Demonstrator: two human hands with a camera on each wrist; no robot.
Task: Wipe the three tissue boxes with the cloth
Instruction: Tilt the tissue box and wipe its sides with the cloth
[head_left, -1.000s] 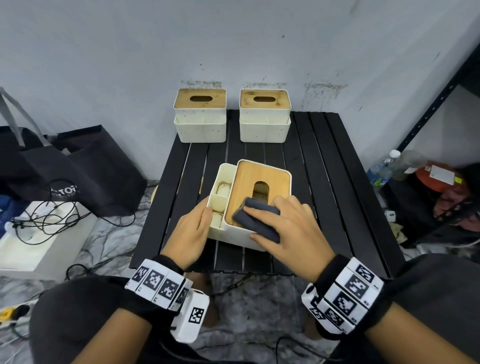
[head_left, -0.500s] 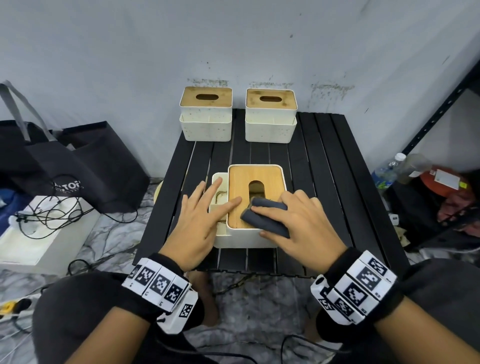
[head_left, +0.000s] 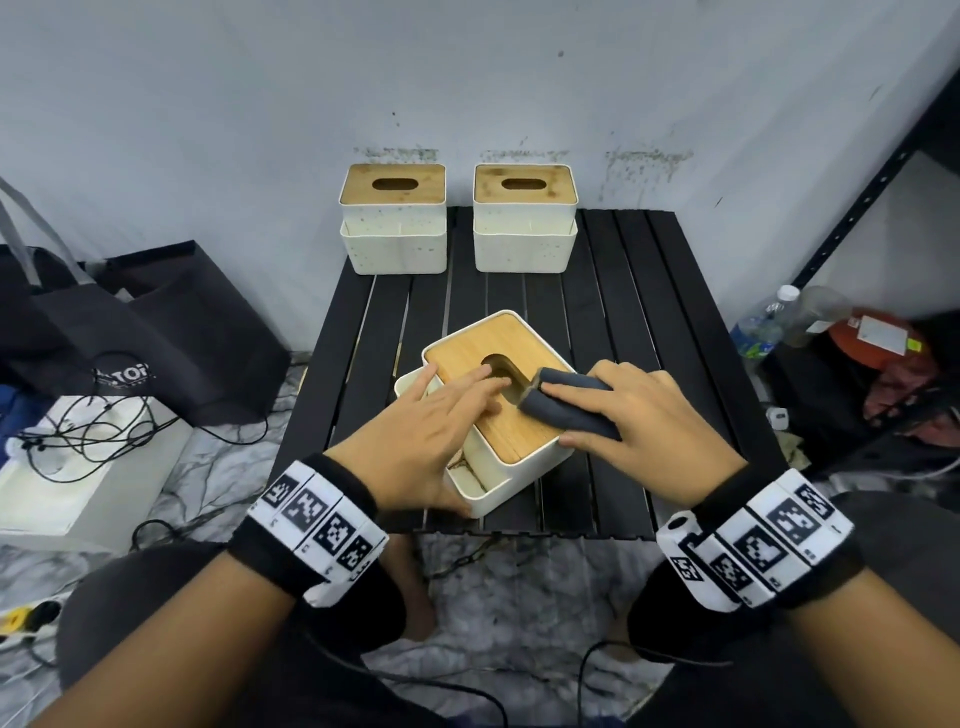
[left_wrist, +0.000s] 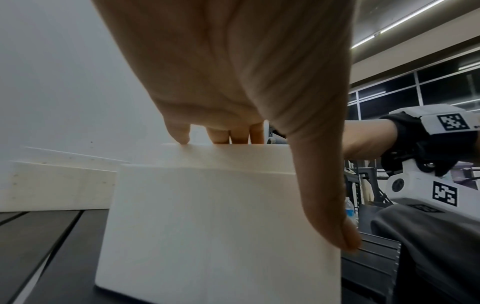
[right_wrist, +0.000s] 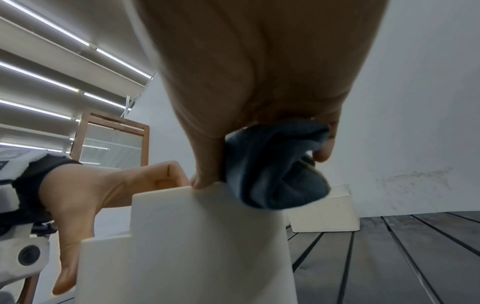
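The near tissue box (head_left: 524, 470), white with a bamboo lid, stands askew at the table's middle. My left hand (head_left: 436, 431) lies on it with straight fingers on the lid beside the slot and the thumb down the near side wall. From the left wrist view, the left hand (left_wrist: 233, 82) spreads over the box (left_wrist: 207, 216). My right hand (head_left: 644, 415) grips a rolled dark grey cloth (head_left: 571, 405) against the lid's right edge. The right wrist view shows the cloth (right_wrist: 272, 164) bunched under the right hand (right_wrist: 259, 72). Two more tissue boxes (head_left: 393, 223) (head_left: 524, 223) stand at the back.
The black slatted table (head_left: 623, 312) stands against a grey wall. A black tote bag (head_left: 130, 332) and a white case with cables (head_left: 67, 467) lie on the floor at left. Bottles (head_left: 763, 322) and a black shelf frame (head_left: 857, 197) are at right.
The near box has turned, its far end swinging left. My left hand moved from the box's side onto the lid. The right hand slid the cloth toward the lid's right edge.
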